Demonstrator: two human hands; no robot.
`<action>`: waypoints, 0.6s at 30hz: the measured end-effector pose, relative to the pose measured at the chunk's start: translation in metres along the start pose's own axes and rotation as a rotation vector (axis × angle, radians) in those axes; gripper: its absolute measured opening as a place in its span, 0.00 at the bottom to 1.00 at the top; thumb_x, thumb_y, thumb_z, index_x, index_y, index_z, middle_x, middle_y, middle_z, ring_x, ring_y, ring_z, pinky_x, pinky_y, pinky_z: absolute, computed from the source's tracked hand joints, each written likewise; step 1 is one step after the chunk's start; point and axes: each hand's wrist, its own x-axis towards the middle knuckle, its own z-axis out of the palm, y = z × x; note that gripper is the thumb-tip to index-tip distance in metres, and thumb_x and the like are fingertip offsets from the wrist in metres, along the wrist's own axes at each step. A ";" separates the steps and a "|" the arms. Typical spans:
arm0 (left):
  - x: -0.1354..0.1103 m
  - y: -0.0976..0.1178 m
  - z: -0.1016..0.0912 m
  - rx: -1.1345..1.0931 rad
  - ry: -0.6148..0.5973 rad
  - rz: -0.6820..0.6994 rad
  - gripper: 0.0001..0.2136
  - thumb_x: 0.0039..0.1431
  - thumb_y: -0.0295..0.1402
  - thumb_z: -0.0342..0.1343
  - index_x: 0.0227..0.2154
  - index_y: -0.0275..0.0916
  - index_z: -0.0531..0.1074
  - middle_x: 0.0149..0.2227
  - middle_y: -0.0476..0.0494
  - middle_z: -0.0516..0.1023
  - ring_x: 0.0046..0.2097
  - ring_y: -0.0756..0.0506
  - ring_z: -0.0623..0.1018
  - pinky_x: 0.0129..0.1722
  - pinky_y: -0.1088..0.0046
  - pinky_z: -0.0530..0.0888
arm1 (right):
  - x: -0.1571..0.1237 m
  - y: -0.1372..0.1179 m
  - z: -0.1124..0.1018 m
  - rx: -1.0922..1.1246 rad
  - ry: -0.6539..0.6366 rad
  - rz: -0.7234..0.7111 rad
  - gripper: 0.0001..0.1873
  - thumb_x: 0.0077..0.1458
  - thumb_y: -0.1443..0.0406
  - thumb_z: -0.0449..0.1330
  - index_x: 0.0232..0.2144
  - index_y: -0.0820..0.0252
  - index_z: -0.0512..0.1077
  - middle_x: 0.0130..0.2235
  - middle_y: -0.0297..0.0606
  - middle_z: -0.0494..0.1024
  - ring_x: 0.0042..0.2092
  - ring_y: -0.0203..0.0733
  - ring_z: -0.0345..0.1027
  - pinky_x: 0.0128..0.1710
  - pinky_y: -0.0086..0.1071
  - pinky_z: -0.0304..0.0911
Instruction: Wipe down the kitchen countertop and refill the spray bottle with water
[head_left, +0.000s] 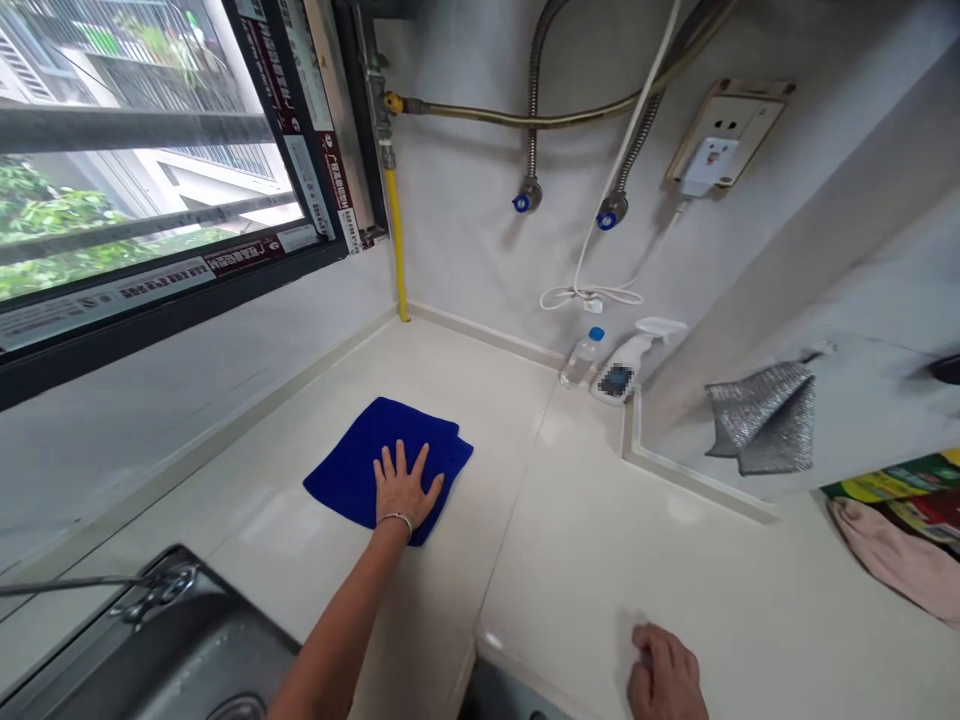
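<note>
Dark red and white tape [251, 255] runs along the window frame [112, 325], printed with Chinese characters, most of them too small or slanted to read. The label on the white spray bottle [634, 358] is blurred out. The white plug [709, 165] in the wall socket [750, 125] bears a small reddish mark that is not legible, and any wording on the green, yellow and red packaging [922, 480] at the far right cannot be made out.

The left arm [341, 625] reaches forward from the bottom of the view, past the sink [240, 607], with a thin bracelet [397, 519] at the wrist. The left hand [403, 492] is palm down, fingers fanned apart, pressed flat on a blue cloth [345, 465]. The cloth lies on the pale counter [585, 520], between the sink and the back corner, its layers slightly offset at the right.

The right hand [666, 680] is low at the right, over the counter near its front edge. Its fingers are curled inward; whether they close fully, hold anything or touch the surface cannot be told.
</note>
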 end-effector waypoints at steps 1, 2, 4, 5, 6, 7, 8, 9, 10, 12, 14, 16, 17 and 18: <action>-0.015 0.010 0.000 -0.011 -0.001 0.014 0.34 0.61 0.55 0.44 0.68 0.49 0.51 0.73 0.36 0.47 0.72 0.20 0.44 0.68 0.39 0.47 | 0.001 0.000 0.000 -0.008 0.010 -0.031 0.12 0.53 0.67 0.52 0.39 0.54 0.71 0.41 0.42 0.76 0.44 0.53 0.69 0.45 0.45 0.68; -0.030 0.020 -0.001 -0.021 -0.002 0.024 0.34 0.61 0.55 0.44 0.68 0.49 0.51 0.73 0.36 0.47 0.72 0.21 0.44 0.68 0.39 0.47 | 0.001 -0.001 -0.001 -0.011 0.025 -0.053 0.11 0.53 0.68 0.52 0.39 0.55 0.70 0.42 0.42 0.75 0.44 0.52 0.68 0.46 0.45 0.67; -0.060 0.038 -0.002 -0.041 -0.007 0.029 0.34 0.61 0.54 0.45 0.68 0.49 0.51 0.74 0.37 0.46 0.72 0.22 0.43 0.68 0.39 0.47 | 0.003 -0.004 -0.003 0.000 0.045 -0.081 0.11 0.53 0.69 0.51 0.38 0.57 0.69 0.42 0.42 0.74 0.45 0.52 0.67 0.47 0.45 0.65; -0.075 0.046 -0.003 -0.052 -0.015 0.025 0.33 0.62 0.53 0.45 0.68 0.49 0.51 0.74 0.38 0.45 0.72 0.22 0.42 0.69 0.39 0.47 | 0.004 -0.006 -0.004 0.011 0.047 -0.092 0.11 0.53 0.70 0.50 0.38 0.57 0.69 0.42 0.42 0.74 0.45 0.52 0.66 0.48 0.45 0.64; -0.089 0.052 -0.004 -0.061 -0.024 0.020 0.33 0.62 0.53 0.45 0.68 0.49 0.51 0.74 0.38 0.45 0.72 0.22 0.42 0.69 0.39 0.47 | 0.004 -0.009 -0.005 0.023 0.049 -0.101 0.12 0.53 0.71 0.50 0.38 0.57 0.69 0.41 0.42 0.73 0.45 0.51 0.65 0.49 0.45 0.63; -0.104 0.058 -0.005 -0.067 -0.033 0.015 0.33 0.62 0.53 0.45 0.68 0.50 0.51 0.74 0.38 0.44 0.72 0.23 0.42 0.69 0.39 0.47 | 0.004 -0.011 -0.007 0.035 0.050 -0.110 0.12 0.53 0.71 0.50 0.38 0.58 0.68 0.41 0.42 0.73 0.45 0.51 0.65 0.49 0.45 0.62; -0.117 0.063 -0.006 -0.070 -0.040 0.014 0.33 0.62 0.53 0.45 0.68 0.50 0.51 0.74 0.38 0.44 0.72 0.23 0.42 0.69 0.39 0.47 | 0.004 -0.013 -0.008 0.047 0.050 -0.121 0.12 0.53 0.71 0.49 0.39 0.58 0.68 0.41 0.42 0.72 0.45 0.51 0.64 0.49 0.44 0.61; -0.131 0.067 -0.007 -0.071 -0.044 0.015 0.33 0.62 0.53 0.46 0.68 0.51 0.51 0.74 0.38 0.44 0.72 0.23 0.42 0.69 0.39 0.48 | 0.004 -0.015 -0.009 0.059 0.050 -0.132 0.12 0.54 0.72 0.49 0.39 0.58 0.68 0.41 0.42 0.72 0.45 0.50 0.64 0.49 0.44 0.61; -0.144 0.069 -0.008 -0.068 -0.048 0.017 0.33 0.62 0.53 0.46 0.68 0.51 0.51 0.74 0.38 0.44 0.72 0.23 0.42 0.69 0.39 0.48 | 0.004 -0.017 -0.010 0.071 0.048 -0.145 0.12 0.54 0.72 0.49 0.38 0.58 0.68 0.41 0.42 0.72 0.44 0.50 0.64 0.49 0.44 0.60; -0.169 0.071 -0.008 -0.053 -0.045 0.019 0.32 0.62 0.53 0.46 0.67 0.53 0.52 0.74 0.39 0.46 0.73 0.24 0.43 0.69 0.38 0.50 | 0.003 -0.019 -0.012 0.100 0.043 -0.174 0.12 0.54 0.73 0.49 0.39 0.58 0.67 0.41 0.42 0.72 0.44 0.49 0.64 0.48 0.43 0.60; -0.195 0.071 -0.009 -0.028 -0.028 0.010 0.31 0.63 0.51 0.46 0.67 0.54 0.53 0.73 0.39 0.48 0.73 0.25 0.45 0.68 0.38 0.52 | 0.001 -0.018 -0.012 0.126 0.046 -0.199 0.12 0.54 0.73 0.48 0.38 0.58 0.67 0.41 0.41 0.72 0.43 0.48 0.64 0.46 0.42 0.60; -0.223 0.069 -0.010 -0.001 -0.002 -0.005 0.30 0.63 0.50 0.47 0.67 0.55 0.53 0.73 0.39 0.49 0.72 0.26 0.47 0.68 0.38 0.55 | 0.000 -0.014 -0.011 0.142 0.055 -0.228 0.12 0.54 0.73 0.48 0.38 0.58 0.67 0.40 0.41 0.72 0.42 0.48 0.64 0.45 0.42 0.60; -0.237 0.068 -0.010 0.012 0.009 -0.007 0.30 0.63 0.48 0.49 0.67 0.56 0.53 0.73 0.39 0.49 0.72 0.26 0.47 0.67 0.38 0.56 | 0.000 -0.011 -0.011 0.144 0.063 -0.244 0.12 0.53 0.73 0.48 0.38 0.58 0.67 0.40 0.42 0.72 0.42 0.49 0.64 0.44 0.42 0.60; -0.252 0.067 -0.011 0.027 0.017 -0.004 0.31 0.62 0.46 0.51 0.67 0.56 0.52 0.73 0.38 0.49 0.72 0.26 0.48 0.67 0.38 0.57 | 0.000 -0.008 -0.011 0.144 0.068 -0.262 0.12 0.53 0.72 0.49 0.38 0.58 0.67 0.40 0.42 0.72 0.42 0.49 0.65 0.44 0.42 0.60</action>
